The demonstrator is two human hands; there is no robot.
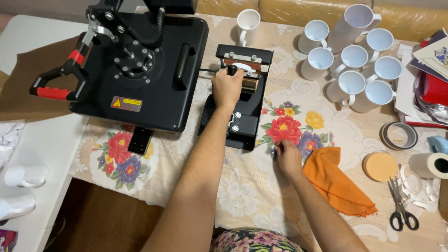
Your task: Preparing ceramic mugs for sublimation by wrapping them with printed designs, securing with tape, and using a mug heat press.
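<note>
Nearest: the person's patterned lap at the bottom edge, both bare forearms reaching out over the table (242, 196), which is covered by a cream cloth printed with flowers.

Right hand (288, 157): palm down on the cloth, just beside the front right corner of the mug press (239, 109). Fingers curled and pressed flat to the cloth; nothing held that I can see. An orange rag (337, 182) lies bunched and touching the wrist on its right side.

Further right on the cloth: scissors (401, 205), shut, with paper scraps (420, 193) beside them; a round tan pad (380, 166); a white paper roll (428, 164) on its side; a tape ring (398, 135).

Left hand (227, 87): on top of the mug press, fingers wrapped tight around its black lever knob (232, 70). The press sits mid-table, long axis pointing away from the person. A brown heating band and a white mug (242, 67) show in the clamp just past the knuckles.

Left of it, close alongside: a large black flat heat press (140, 65), red-gripped handle (53, 91) sticking out left. A dark phone (140, 140) lies at its front edge, partly under it.

Far side: one white mug standing alone, (247, 25); to the right a cluster of white mugs (352, 70), mouths up, one tall one lying tilted at the back. Stacked papers (427, 70) at the far right edge.
</note>
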